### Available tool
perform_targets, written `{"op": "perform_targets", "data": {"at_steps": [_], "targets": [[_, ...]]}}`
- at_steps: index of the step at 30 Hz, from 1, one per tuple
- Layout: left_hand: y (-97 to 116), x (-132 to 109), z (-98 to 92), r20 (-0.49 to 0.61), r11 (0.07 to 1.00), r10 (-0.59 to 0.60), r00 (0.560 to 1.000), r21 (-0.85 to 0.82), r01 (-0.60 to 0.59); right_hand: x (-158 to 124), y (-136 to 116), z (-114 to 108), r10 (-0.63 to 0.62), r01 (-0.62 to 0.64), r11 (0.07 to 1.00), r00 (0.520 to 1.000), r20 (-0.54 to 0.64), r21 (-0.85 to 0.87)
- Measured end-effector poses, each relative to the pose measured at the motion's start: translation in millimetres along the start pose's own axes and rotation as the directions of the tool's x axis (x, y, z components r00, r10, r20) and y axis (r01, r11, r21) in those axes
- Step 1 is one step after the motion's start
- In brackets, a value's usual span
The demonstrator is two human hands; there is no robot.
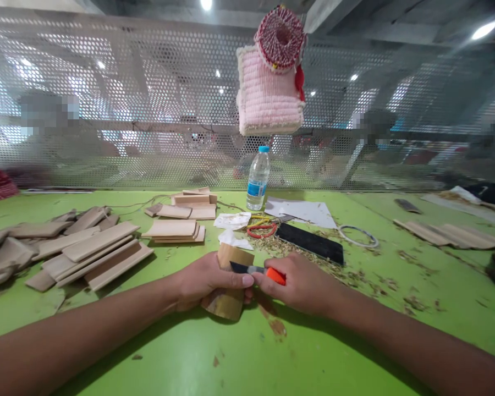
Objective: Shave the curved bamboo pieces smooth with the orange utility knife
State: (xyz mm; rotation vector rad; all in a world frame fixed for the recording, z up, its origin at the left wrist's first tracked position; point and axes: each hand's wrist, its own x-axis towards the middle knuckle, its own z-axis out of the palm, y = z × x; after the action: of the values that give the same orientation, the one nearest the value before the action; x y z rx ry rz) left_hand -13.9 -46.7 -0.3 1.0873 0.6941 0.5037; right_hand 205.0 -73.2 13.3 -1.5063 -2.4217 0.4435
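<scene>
green table [169, 357], wood shavings [352, 279] mostly right, perforated screen [169, 110] behind; left grip [204, 278] holding curved bamboo piece [226, 305], right grip [301, 280] wrapped round orange-handled knife [275, 275]

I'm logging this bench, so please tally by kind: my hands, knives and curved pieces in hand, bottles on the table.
Left hand and right hand: 2
Knife: 1
Curved piece: 1
Bottle: 1
Total: 5

Front and centre it's knife [259, 270] at bamboo [226, 306], slats [101, 242] heaped left on the desk [169, 352], slab [309, 242] and ring [373, 240] off right! Behind, the bottle [258, 181] stands before the mesh [169, 93], paper [303, 208] just right of it.
</scene>
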Motion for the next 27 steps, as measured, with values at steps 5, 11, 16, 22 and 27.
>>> {"op": "perform_targets", "data": {"at_steps": [5, 11, 16, 22, 27], "targets": [[-0.4, 0.0, -0.7, 0.003, 1.000, -0.003, 1.000, -0.001, 0.003, 0.7, 0.1, -0.4, -0.017, 0.018, 1.000, 1.000, 0.022, -0.009], [-2.7, 1.1, -1.1, -0.019, 1.000, 0.016, 1.000, 0.009, -0.016, 1.4, 2.8, 2.5, -0.026, 0.026, 0.999, 1.000, 0.015, -0.020], [-4.6, 1.5, 0.0, -0.047, 0.998, 0.058, 0.997, 0.013, -0.057, 3.2, 4.8, 8.4, -0.018, 0.017, 0.999, 1.000, -0.020, -0.032], [-4.2, 1.5, 1.7, -0.089, 0.997, 0.071, 0.994, -0.037, -0.074, 5.5, 2.6, 15.6, 0.020, -0.024, 0.999, 0.996, -0.088, -0.039], [-3.5, 1.7, 3.6, -0.127, 0.995, 0.074, 0.989, -0.050, -0.081, 10.0, 3.9, 19.9, 0.052, -0.059, 0.998, 0.983, -0.178, -0.030]]}}
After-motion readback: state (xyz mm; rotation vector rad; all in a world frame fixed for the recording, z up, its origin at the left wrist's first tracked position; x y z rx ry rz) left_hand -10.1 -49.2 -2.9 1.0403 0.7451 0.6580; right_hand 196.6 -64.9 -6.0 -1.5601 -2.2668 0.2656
